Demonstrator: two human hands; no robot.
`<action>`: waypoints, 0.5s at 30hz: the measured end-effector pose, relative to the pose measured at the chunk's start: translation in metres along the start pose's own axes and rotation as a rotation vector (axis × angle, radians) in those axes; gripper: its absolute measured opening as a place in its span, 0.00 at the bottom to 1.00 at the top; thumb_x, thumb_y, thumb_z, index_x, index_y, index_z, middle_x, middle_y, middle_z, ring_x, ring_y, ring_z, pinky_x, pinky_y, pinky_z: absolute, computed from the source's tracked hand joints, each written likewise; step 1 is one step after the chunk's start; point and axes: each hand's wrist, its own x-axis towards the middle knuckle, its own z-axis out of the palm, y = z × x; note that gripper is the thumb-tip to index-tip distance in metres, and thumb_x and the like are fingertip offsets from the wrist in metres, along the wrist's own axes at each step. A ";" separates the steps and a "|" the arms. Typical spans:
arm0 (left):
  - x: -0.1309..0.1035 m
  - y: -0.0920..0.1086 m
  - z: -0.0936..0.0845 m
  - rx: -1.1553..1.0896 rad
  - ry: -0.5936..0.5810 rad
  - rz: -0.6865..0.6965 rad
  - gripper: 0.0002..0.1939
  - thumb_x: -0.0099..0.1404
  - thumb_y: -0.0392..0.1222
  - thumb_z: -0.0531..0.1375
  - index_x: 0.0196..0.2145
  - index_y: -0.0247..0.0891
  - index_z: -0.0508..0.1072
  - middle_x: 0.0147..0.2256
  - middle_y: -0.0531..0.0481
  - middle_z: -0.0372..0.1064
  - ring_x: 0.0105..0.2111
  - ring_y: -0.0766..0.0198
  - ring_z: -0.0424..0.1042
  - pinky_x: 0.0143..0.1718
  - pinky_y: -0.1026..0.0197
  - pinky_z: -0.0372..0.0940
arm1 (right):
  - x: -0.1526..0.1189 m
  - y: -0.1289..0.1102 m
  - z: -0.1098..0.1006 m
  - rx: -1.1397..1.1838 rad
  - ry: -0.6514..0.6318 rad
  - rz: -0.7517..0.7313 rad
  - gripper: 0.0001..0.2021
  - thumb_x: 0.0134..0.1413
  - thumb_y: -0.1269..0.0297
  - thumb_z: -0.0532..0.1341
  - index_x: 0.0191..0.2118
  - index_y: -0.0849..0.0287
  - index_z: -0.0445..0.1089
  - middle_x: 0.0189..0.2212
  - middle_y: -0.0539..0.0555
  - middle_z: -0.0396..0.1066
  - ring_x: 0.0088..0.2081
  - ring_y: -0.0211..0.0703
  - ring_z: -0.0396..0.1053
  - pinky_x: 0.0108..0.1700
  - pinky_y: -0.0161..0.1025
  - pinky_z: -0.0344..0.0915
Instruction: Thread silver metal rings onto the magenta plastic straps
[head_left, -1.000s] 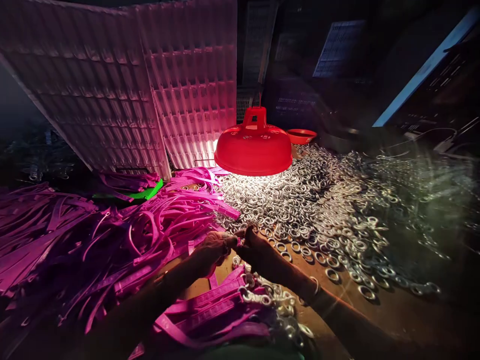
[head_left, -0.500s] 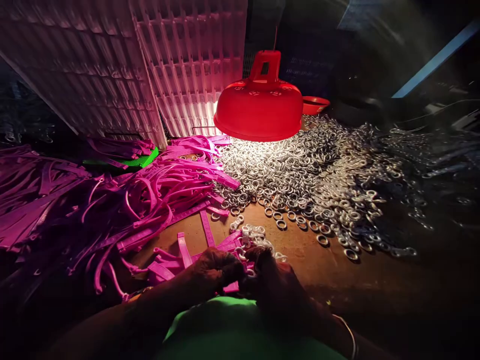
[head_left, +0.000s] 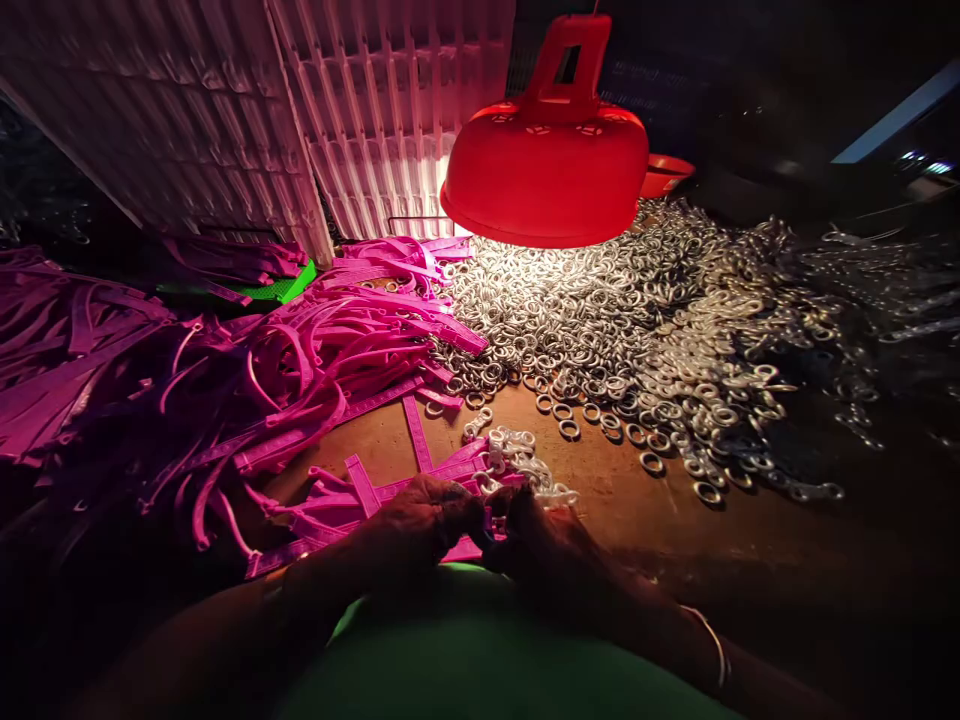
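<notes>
A large heap of pink plastic straps (head_left: pixel 225 380) is spread over the left of the table, from 9 to 11 o'clock of the hands. A green object (head_left: pixel 281 291) is partly buried under the straps at the heap's far edge. White lattice panels (head_left: pixel 360 120) are propped upright behind it.

The left hand (head_left: pixel 424 520) is seen near bottom centre, fingers curled and pinched at the tips around a pink strap (head_left: pixel 461 549) that passes beneath it. The right hand (head_left: pixel 536 535) is set just beside it, at 3 o'clock, fingertips meeting those of the left hand; its fingers are closed on something small, but whether strap or ring cannot be told in the shadow. A thin bangle (head_left: pixel 716 645) is worn on the right wrist.

A small bundle of straps fitted with metal clasps (head_left: pixel 517 460) lies at 12 o'clock, just beyond the fingertips. The bare brown tabletop (head_left: pixel 637 520) is visible at 3 o'clock.

A red lamp shade (head_left: pixel 547 180) hangs at 12 to 1 o'clock, lighting a wide pile of metal rings (head_left: pixel 645 340) at 1 to 2 o'clock. A red bowl (head_left: pixel 664 172) sits behind the lamp.
</notes>
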 end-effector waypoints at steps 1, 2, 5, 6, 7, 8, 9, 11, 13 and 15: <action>-0.001 0.001 0.002 0.013 0.000 0.018 0.26 0.51 0.61 0.66 0.23 0.31 0.72 0.16 0.57 0.54 0.19 0.73 0.50 0.21 0.66 0.48 | 0.000 -0.002 0.002 -0.024 -0.010 0.008 0.14 0.65 0.59 0.52 0.51 0.58 0.63 0.26 0.52 0.69 0.24 0.37 0.61 0.25 0.33 0.56; -0.003 0.001 0.004 0.017 -0.007 0.033 0.26 0.51 0.61 0.66 0.23 0.31 0.73 0.18 0.55 0.57 0.20 0.72 0.54 0.24 0.65 0.52 | 0.000 -0.003 0.004 -0.044 -0.013 0.009 0.13 0.65 0.60 0.51 0.50 0.59 0.62 0.25 0.51 0.68 0.23 0.36 0.61 0.24 0.33 0.54; -0.009 0.000 0.008 0.011 -0.061 0.047 0.25 0.56 0.60 0.64 0.25 0.31 0.73 0.23 0.51 0.64 0.24 0.69 0.61 0.29 0.65 0.57 | 0.001 -0.005 0.008 -0.109 0.027 -0.042 0.09 0.63 0.64 0.51 0.46 0.60 0.60 0.23 0.50 0.66 0.21 0.36 0.57 0.23 0.34 0.50; -0.011 -0.002 0.009 0.020 -0.074 0.056 0.24 0.58 0.60 0.62 0.26 0.31 0.72 0.24 0.50 0.65 0.24 0.68 0.62 0.28 0.65 0.57 | 0.001 -0.005 0.009 -0.129 0.049 -0.071 0.08 0.61 0.66 0.51 0.45 0.60 0.58 0.22 0.49 0.65 0.20 0.35 0.56 0.23 0.34 0.48; -0.013 -0.004 0.009 0.046 -0.079 0.074 0.24 0.59 0.59 0.62 0.26 0.31 0.72 0.23 0.50 0.64 0.24 0.69 0.61 0.26 0.65 0.56 | 0.002 -0.005 0.010 -0.141 0.068 -0.101 0.08 0.60 0.68 0.51 0.45 0.59 0.57 0.22 0.48 0.65 0.20 0.35 0.55 0.22 0.34 0.47; -0.014 -0.007 0.009 0.079 -0.073 0.090 0.24 0.60 0.59 0.60 0.26 0.31 0.71 0.23 0.51 0.63 0.23 0.70 0.59 0.25 0.66 0.54 | 0.002 -0.005 0.010 -0.142 0.080 -0.133 0.09 0.58 0.70 0.51 0.45 0.59 0.55 0.21 0.47 0.65 0.19 0.34 0.54 0.22 0.34 0.47; -0.015 -0.010 0.008 0.118 -0.069 0.105 0.23 0.61 0.58 0.60 0.26 0.31 0.71 0.23 0.51 0.62 0.23 0.70 0.58 0.24 0.66 0.53 | 0.003 -0.005 0.011 -0.123 0.091 -0.154 0.10 0.58 0.71 0.52 0.45 0.58 0.54 0.22 0.47 0.66 0.19 0.34 0.54 0.22 0.34 0.47; -0.016 -0.015 0.007 0.182 -0.047 0.138 0.23 0.63 0.57 0.59 0.27 0.31 0.71 0.24 0.51 0.62 0.25 0.69 0.58 0.26 0.65 0.54 | 0.004 -0.005 0.013 -0.029 0.095 -0.134 0.11 0.59 0.68 0.53 0.46 0.57 0.53 0.24 0.48 0.68 0.20 0.34 0.57 0.22 0.33 0.50; -0.016 -0.020 0.007 0.199 -0.006 0.155 0.22 0.63 0.57 0.58 0.28 0.31 0.72 0.25 0.51 0.62 0.26 0.68 0.60 0.27 0.65 0.55 | 0.004 -0.005 0.016 0.089 0.091 -0.039 0.12 0.62 0.62 0.53 0.48 0.58 0.53 0.26 0.50 0.70 0.22 0.34 0.60 0.23 0.32 0.54; -0.015 -0.023 0.008 0.172 0.020 0.164 0.22 0.63 0.57 0.59 0.28 0.32 0.71 0.25 0.51 0.63 0.27 0.68 0.61 0.28 0.65 0.56 | 0.003 -0.004 0.020 0.161 0.082 0.054 0.13 0.62 0.57 0.52 0.47 0.59 0.55 0.26 0.51 0.71 0.22 0.35 0.61 0.23 0.32 0.54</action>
